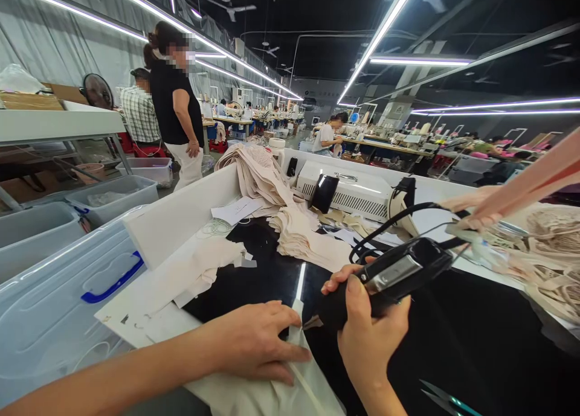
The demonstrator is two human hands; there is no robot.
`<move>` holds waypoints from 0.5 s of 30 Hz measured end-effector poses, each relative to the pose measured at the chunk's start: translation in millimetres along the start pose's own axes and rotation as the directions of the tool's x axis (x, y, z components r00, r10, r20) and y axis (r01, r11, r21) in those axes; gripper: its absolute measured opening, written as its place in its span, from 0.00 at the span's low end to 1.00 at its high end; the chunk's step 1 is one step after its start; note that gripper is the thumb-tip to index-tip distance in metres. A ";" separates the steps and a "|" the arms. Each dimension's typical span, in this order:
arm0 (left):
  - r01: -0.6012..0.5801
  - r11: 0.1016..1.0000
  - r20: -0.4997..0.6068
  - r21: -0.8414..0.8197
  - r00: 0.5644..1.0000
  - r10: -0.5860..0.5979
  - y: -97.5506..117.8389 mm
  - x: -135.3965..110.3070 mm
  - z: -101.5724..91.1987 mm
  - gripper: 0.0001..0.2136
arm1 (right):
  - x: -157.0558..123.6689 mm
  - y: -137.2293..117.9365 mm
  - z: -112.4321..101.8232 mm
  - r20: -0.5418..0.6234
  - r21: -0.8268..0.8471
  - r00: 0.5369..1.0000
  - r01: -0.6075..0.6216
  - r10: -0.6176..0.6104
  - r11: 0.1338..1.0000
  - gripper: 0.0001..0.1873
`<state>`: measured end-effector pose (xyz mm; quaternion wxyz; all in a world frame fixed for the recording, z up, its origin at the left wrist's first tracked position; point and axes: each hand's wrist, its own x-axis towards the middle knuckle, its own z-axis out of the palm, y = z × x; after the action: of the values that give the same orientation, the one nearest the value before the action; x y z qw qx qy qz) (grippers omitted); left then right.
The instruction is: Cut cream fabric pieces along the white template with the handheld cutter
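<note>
The left forearm reaches in low from the left, almost level, and the left hand [265, 340] lies palm down on the cream fabric [267, 398] at the table's near edge. It's open, fingers stretched to the right and slightly parted, gripping nothing, just resting on the cloth near its narrow pointed end.

The right forearm comes up from the bottom edge, and the right hand [374, 331] is closed around a black corded handheld tool [399, 274], thumb along the near side, other fingers wrapped about the body. The tool is tilted, its corded end up and to the right, its nose down toward the fabric, just beside the left fingertips; I can't tell whether they touch.

Beneath both is the glossy black tabletop [480, 337]. Scissors [448, 398] lie near the bottom edge, right of the right wrist, and ruffled cream pieces [308, 241] are heaped beyond the hands.
</note>
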<state>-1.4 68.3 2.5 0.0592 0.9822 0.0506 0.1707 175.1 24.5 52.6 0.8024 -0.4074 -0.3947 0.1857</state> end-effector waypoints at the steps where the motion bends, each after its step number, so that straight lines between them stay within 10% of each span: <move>1: 0.008 1.000 0.004 -0.007 1.000 -0.008 0.0 -0.7 -0.4 0.18 | 0.5 0.0 -0.3 0.006 -0.004 1.000 -0.002 0.002 1.000 0.15; 9: 0.247 0.958 0.087 -0.148 0.968 -0.236 8.4 0.7 -16.4 0.17 | 20.6 -14.0 -26.5 0.047 -0.225 0.999 0.019 -0.009 0.974 0.18; 15: 0.274 0.953 -0.079 -0.129 0.955 -0.285 20.1 18.3 1.5 0.05 | 36.7 -25.1 -64.9 0.077 -0.427 0.996 -0.011 0.048 0.904 0.24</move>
<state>17.8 50.5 9.8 0.1374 0.9506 0.1819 0.2109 248.2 -0.8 67.2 0.6737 -0.5702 -0.4534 0.1243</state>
